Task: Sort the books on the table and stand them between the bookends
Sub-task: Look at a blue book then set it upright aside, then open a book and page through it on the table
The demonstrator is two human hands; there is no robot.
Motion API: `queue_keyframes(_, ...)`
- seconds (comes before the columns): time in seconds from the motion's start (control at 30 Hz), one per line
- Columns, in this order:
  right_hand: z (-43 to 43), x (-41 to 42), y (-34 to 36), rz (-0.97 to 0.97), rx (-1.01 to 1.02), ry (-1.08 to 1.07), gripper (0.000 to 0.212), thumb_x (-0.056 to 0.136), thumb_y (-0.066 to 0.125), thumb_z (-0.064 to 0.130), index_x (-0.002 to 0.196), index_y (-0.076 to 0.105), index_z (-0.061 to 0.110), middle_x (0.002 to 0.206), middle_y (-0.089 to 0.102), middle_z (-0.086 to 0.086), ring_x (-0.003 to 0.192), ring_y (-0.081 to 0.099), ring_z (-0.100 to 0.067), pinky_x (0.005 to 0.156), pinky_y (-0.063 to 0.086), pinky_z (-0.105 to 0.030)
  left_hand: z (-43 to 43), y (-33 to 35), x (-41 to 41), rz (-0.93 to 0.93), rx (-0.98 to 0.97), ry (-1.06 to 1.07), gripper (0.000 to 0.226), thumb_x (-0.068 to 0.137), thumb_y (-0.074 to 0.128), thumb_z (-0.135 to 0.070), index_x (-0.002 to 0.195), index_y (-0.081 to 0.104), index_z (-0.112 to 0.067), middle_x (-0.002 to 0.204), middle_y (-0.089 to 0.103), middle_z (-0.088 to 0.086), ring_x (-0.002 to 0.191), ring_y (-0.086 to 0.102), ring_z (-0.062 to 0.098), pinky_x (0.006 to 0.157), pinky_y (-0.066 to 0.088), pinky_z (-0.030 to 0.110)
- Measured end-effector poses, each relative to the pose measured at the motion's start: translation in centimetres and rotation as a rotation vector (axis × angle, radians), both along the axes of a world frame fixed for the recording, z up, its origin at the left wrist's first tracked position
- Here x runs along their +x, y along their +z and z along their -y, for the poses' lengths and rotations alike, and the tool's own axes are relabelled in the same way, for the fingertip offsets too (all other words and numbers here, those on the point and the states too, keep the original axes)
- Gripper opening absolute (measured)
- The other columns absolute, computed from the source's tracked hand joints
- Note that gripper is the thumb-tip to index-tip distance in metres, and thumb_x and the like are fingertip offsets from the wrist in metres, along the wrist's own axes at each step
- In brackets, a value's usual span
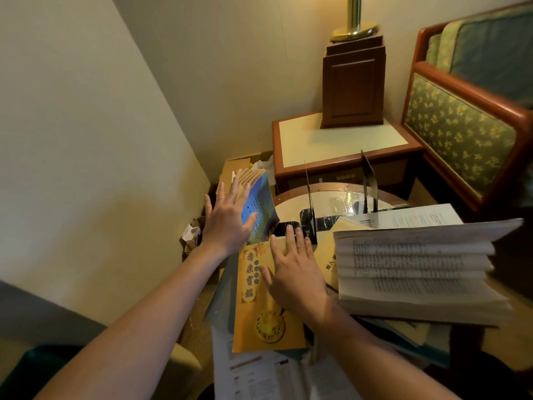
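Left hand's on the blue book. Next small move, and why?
Likely swing the blue book right, into the gap between the bookends. The left hand props it on edge with straight fingers, the bookends stand apart with nothing visible between them, and the right hand lies flat on the yellow book.

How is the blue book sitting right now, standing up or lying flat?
Standing up but tilted: the blue book leans against the left hand, pages fanned at the top, outside the bookends.
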State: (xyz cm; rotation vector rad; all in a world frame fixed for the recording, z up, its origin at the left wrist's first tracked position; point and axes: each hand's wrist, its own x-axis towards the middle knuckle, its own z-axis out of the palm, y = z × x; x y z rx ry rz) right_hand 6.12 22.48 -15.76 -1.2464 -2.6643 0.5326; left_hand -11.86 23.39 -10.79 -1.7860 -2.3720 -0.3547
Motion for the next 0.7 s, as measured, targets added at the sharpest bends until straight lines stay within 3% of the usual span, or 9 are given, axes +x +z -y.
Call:
queue_keyframes(0.27, 3.5, 3.6, 4.5, -0.130, -0.056, 0.056, 0.070, 0.103, 0.033, 0.055, 0.159, -0.001, 0.030, 0.165, -0.020, -0.005, 0.150, -0.024, -0.023, 0.120, -0.006, -0.036, 2.9, 1.0, 2.9, 0.125, 0.178, -0.091, 0.065, 0.098, 0.055, -0.038, 0.156, 0.029, -0.028, 0.166, 0.015, -0.002, 0.154, 0.010, 0.030, 0.121, 0.000, 0.058)
queue_keyframes(0.4, 6.4, 7.9, 6.2, -0.272, -0.158, 0.029, 0.073, 0.100, 0.041, 0.058, 0.159, 0.004, 0.037, 0.166, -0.014, 0.008, 0.151, -0.018, -0.013, 0.122, 0.004, -0.036, 4.2, 2.1, 6.2, 0.286, 0.245, -0.187, 0.061, 0.094, 0.051, -0.041, 0.151, 0.041, -0.024, 0.164, 0.024, 0.000, 0.152, 0.019, 0.024, 0.120, 0.016, 0.064)
queue_keyframes(0.47, 7.5, 10.3, 7.0, -0.321, -0.140, -0.009, 0.072, 0.099, 0.043, 0.059, 0.158, 0.006, 0.039, 0.166, -0.008, 0.012, 0.152, -0.007, -0.010, 0.123, 0.013, -0.034, 4.7, 2.4, 8.1, 0.369, 0.269, -0.232, 0.055, 0.097, 0.054, -0.036, 0.150, 0.045, -0.023, 0.163, 0.027, -0.001, 0.151, 0.023, 0.019, 0.117, 0.027, 0.062)
queue_keyframes(0.57, 8.5, 13.8, 7.7, -0.389, -0.095, -0.076, 0.069, 0.099, 0.044, 0.057, 0.156, 0.010, 0.043, 0.165, -0.003, 0.016, 0.151, -0.004, -0.005, 0.117, 0.009, -0.025, 4.8, 3.3, 11.6, 0.546, 0.258, -0.302, 0.049, 0.103, 0.053, -0.024, 0.150, 0.042, -0.031, 0.163, 0.024, -0.010, 0.150, 0.022, 0.013, 0.117, 0.033, 0.053)
queue_keyframes(0.7, 8.9, 17.7, 7.2, -0.462, -0.070, -0.251, 0.065, 0.097, 0.044, 0.060, 0.155, 0.020, 0.043, 0.166, 0.002, 0.015, 0.153, 0.000, -0.013, 0.124, 0.017, -0.040, 4.6, 5.3, 16.7, 0.645, 0.198, -0.483, 0.044, 0.103, 0.050, -0.020, 0.142, 0.045, -0.041, 0.158, 0.019, -0.022, 0.143, 0.017, -0.002, 0.121, 0.023, 0.054)
